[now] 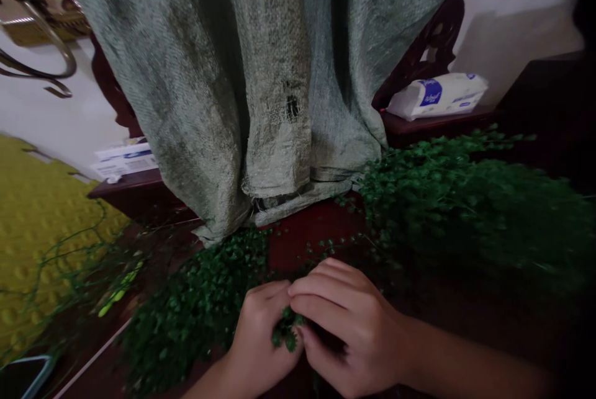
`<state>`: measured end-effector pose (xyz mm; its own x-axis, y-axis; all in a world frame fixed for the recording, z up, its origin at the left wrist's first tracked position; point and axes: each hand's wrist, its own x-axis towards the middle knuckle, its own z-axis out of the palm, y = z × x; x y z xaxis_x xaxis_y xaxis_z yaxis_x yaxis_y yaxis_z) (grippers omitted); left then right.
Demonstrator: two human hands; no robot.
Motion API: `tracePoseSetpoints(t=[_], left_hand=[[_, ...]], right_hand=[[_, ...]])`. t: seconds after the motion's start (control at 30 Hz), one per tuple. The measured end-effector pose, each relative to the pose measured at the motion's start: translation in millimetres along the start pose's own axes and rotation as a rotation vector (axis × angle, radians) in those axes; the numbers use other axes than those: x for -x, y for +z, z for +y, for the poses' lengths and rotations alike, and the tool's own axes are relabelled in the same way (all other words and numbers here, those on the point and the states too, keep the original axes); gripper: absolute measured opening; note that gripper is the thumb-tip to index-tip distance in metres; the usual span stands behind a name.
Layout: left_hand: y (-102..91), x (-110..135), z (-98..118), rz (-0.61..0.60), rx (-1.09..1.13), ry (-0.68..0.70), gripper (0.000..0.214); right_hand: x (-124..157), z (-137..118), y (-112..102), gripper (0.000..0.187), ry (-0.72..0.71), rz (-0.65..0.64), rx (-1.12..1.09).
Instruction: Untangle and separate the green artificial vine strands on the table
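Note:
My left hand and my right hand meet at the bottom middle of the head view, both with fingers curled in a pinch on a small leafy green sprig. A low pile of small green leaves lies to the left of my hands on the dark red wooden table. A much larger heap of leafy stems spreads to the right, beyond my right forearm.
A grey-green woven cloth hangs down over the table's far edge. A white tissue pack rests on a ledge at the right. Bare thin stems lie at the left over a yellow textured surface. A box sits behind.

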<state>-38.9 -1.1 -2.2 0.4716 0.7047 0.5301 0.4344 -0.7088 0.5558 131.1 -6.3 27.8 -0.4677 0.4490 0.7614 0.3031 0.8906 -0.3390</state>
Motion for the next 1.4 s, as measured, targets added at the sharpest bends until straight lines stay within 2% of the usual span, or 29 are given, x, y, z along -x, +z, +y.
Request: tracePoseSetpoints(t=[0.17, 0.3, 0.47, 0.57, 0.8, 1.07, 1.4], left_hand=[[-3.5, -3.1, 6.9, 0.033, -0.027, 0.02, 0.014], [-8.9, -7.8, 14.6, 0.058, 0.074, 0.032, 0.008], [-9.6, -7.7, 12.6, 0.137, 0.099, -0.083, 0.016], [-8.1, -6.4, 10.0, 0.167, 0.072, -0.098, 0.016], [-8.1, -9.6, 12.4, 0.069, 0.124, -0.059, 0.014], [-3.9, -8.4, 6.9, 0.072, 0.064, -0.124, 0.023], [0.4, -10.6, 1.7, -0.017, 0.055, -0.169, 0.03]], right_hand=[[1.1, -0.9, 1.1, 0.011, 0.056, 0.039, 0.016], [0.6, -1.1, -0.2, 0.011, 0.177, 0.069, -0.02], [-0.7, 1.9, 0.3, 0.009, 0.244, 0.076, 0.028], [0.2, 3.8, 2.9, 0.01, 0.264, 0.035, 0.098], [3.2, 6.1, 4.7, 0.014, 0.29, -0.059, 0.113], [6.1, 8.7, 7.9, 0.012, 0.354, -0.142, 0.102], [6.0, 6.2, 5.3, 0.017, 0.467, -0.258, 0.185]])
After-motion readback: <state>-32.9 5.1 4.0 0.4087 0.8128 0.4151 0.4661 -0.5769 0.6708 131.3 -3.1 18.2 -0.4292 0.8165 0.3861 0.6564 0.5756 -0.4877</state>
